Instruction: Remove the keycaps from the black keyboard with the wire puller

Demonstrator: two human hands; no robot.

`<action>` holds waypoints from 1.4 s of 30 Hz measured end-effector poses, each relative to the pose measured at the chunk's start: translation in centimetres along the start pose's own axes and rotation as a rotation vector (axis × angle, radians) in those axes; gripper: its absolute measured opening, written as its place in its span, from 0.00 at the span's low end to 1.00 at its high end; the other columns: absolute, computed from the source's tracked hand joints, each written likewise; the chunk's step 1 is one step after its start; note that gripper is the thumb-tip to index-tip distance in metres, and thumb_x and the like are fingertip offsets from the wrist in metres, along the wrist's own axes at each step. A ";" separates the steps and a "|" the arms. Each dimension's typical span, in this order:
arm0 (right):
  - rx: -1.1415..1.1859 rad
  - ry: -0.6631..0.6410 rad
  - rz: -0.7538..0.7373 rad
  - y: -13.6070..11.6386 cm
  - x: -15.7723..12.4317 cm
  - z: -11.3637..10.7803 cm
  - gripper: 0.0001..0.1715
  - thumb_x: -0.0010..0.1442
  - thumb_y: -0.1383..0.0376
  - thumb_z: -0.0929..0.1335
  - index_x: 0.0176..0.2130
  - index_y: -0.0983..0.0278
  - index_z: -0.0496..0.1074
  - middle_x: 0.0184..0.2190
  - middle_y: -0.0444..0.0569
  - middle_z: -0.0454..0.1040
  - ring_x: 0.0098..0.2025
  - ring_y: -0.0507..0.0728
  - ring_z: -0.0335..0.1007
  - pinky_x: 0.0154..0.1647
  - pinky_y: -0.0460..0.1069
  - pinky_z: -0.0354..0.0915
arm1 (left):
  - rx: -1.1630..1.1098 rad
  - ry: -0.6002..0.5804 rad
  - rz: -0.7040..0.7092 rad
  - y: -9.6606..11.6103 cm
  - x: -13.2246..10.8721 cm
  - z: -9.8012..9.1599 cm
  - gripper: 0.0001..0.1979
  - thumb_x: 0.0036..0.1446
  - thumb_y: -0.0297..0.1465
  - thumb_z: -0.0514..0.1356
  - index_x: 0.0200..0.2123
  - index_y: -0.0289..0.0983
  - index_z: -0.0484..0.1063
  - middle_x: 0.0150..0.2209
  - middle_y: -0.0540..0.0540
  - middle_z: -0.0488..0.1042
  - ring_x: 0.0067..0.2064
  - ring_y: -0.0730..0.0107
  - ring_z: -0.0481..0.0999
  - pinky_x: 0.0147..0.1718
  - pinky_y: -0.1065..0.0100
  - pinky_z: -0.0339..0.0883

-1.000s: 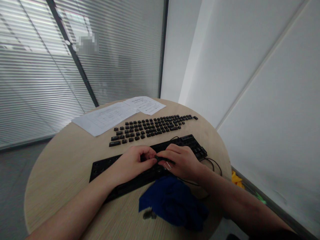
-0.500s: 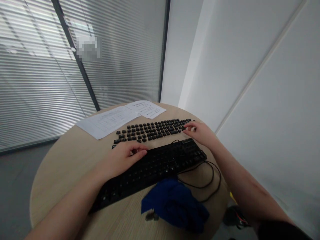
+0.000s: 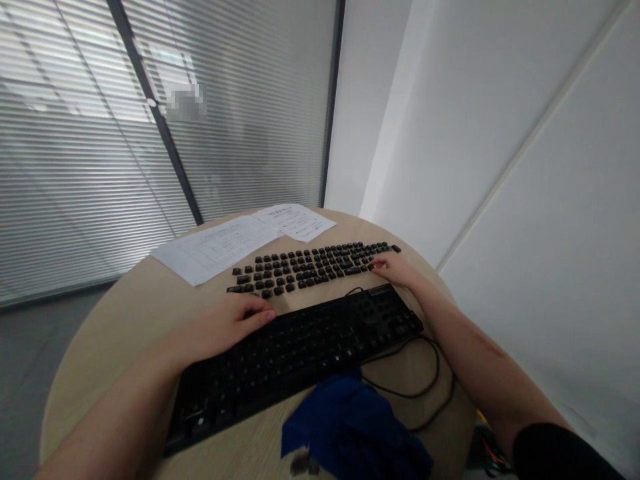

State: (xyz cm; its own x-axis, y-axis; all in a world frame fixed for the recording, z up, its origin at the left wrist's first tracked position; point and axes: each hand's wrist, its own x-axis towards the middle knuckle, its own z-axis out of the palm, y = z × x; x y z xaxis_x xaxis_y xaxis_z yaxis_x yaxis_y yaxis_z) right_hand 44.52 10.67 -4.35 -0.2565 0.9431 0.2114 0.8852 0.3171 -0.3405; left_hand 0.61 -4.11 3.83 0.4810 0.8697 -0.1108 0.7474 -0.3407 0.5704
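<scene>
Loose black keycaps lie in rows on the table, behind a black keyboard whose key area is dark, with a few paler spots. My left hand rests over the keyboard's upper left part, thumb and fingers apart and nothing visible between them. At the right end of the loose rows is my right hand. Its thumb and fingertips come together at a small dark keycap, partly hidden by the fingers. A crumpled blue cloth lies against the keyboard's near edge.
Printed paper sheets lie toward the back of the round wooden table. A black cable loops to the right of the keyboard. Small dark bits sit beside the cloth. A white wall rises close on the right.
My left hand has shifted left along the keyboard. The right hand has come down to the keycaps, its fingertips closing together. The whole view has moved slightly.
</scene>
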 end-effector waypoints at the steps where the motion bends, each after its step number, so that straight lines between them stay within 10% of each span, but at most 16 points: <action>1: -0.002 -0.002 -0.012 0.2 0.0 0.1 0.12 0.62 0.67 0.73 0.46 0.64 0.84 0.41 0.52 0.85 0.43 0.60 0.79 0.46 0.51 0.70 | -0.002 -0.003 0.006 0.0 0.0 0.1 0.24 0.66 0.51 0.52 0.38 0.41 0.82 0.38 0.48 0.83 0.41 0.60 0.81 0.42 0.64 0.70; 26: 0.124 0.323 -0.041 -0.9 -1.6 -0.5 0.10 0.62 0.62 0.72 0.42 0.61 0.83 0.36 0.51 0.82 0.38 0.61 0.76 0.45 0.54 0.71 | 0.003 0.081 0.033 -0.5 0.4 0.3 0.29 0.67 0.53 0.45 0.35 0.41 0.78 0.34 0.47 0.80 0.38 0.60 0.77 0.42 0.62 0.69; 34: 0.468 0.667 0.033 -1.8 -3.0 -4.1 0.34 0.71 0.45 0.55 0.47 0.63 0.79 0.36 0.52 0.78 0.33 0.58 0.75 0.39 0.55 0.74 | 0.053 0.059 0.056 -1.1 1.3 0.6 0.24 0.63 0.51 0.51 0.27 0.40 0.71 0.26 0.49 0.72 0.32 0.64 0.72 0.35 0.64 0.64; 42: 1.120 0.310 0.216 -7.1 -11.0 -6.2 0.33 0.66 0.36 0.62 0.38 0.60 0.74 0.14 0.36 0.58 0.14 0.51 0.53 0.20 0.50 0.68 | 0.030 0.047 0.066 -2.4 1.9 0.6 0.19 0.60 0.48 0.55 0.28 0.39 0.70 0.27 0.50 0.71 0.30 0.68 0.70 0.31 0.67 0.61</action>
State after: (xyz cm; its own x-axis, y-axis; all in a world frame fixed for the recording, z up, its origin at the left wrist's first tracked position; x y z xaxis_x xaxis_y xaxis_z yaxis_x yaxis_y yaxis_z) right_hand 43.48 -2.56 1.42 0.0986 0.9722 0.2123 0.0254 0.2108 -0.9772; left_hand -0.04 -1.88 1.78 0.5086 0.8603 -0.0351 0.7282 -0.4081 0.5507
